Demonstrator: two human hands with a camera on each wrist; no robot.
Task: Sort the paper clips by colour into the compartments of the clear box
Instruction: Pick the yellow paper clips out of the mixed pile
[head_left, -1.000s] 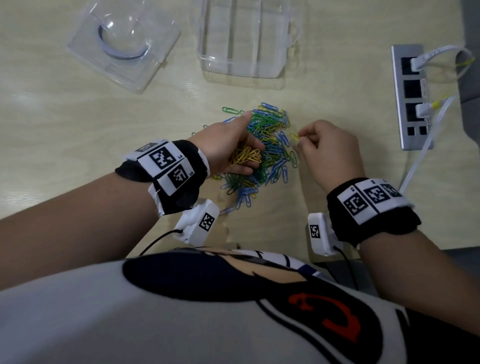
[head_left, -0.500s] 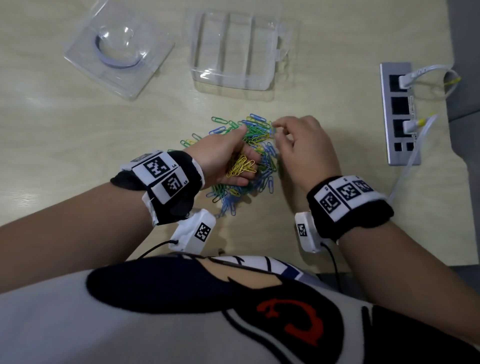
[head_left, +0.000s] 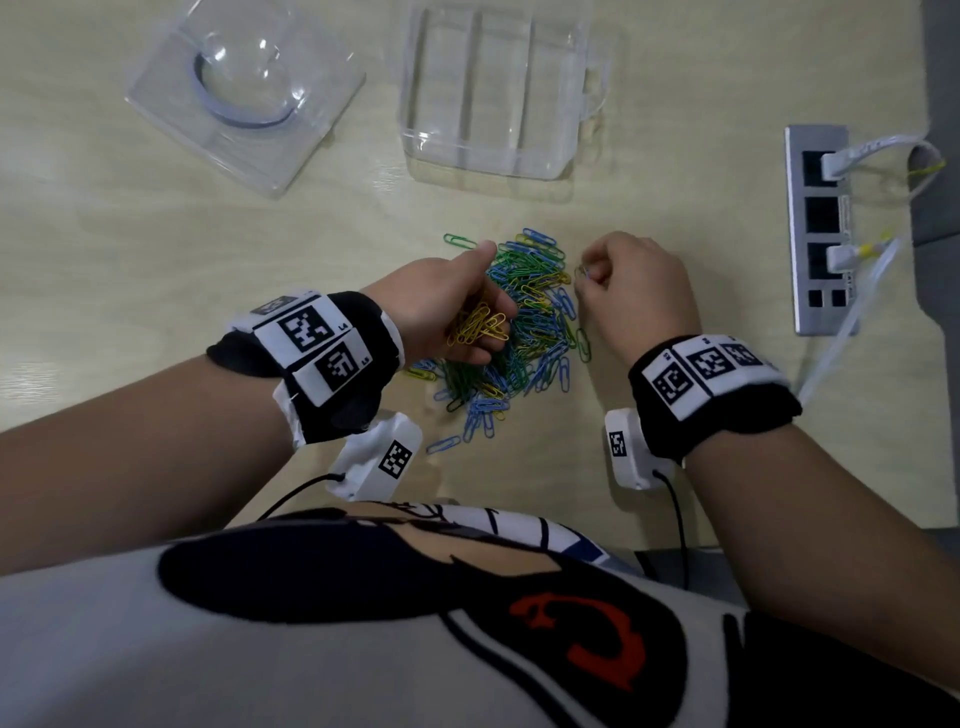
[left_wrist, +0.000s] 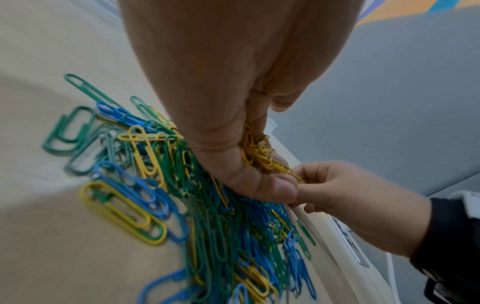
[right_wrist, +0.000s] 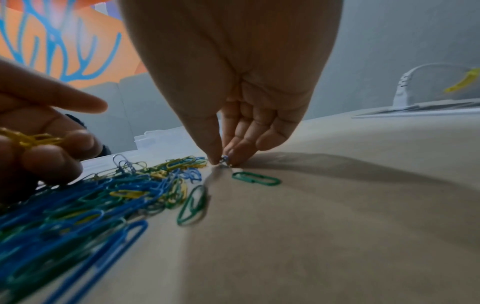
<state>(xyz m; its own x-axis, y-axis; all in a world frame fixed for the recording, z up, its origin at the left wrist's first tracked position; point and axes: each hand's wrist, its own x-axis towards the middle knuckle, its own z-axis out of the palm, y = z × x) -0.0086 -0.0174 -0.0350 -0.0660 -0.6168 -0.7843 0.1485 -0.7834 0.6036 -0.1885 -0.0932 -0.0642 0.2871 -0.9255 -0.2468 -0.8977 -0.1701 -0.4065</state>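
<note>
Picking single clips off the right edge of the pile (head_left: 524, 322) is the step in hand, and it goes best if the right hand (head_left: 636, 291) lifts one clip clear before passing it over, checking the colour first. That hand's thumb and fingers are pinched together on a small clip (right_wrist: 225, 160) down at the bench (head_left: 156, 260); it looks bluish, though I cannot be sure. The left hand (head_left: 447, 306) is curled round a bunch of yellow clips (head_left: 478, 327), hovering over the pile's left side. Two green clips (right_wrist: 255, 178) lie just beside the right fingertips. The clear box (head_left: 493, 88) sits on the far side, well apart from both hands, and its compartments look empty.
</note>
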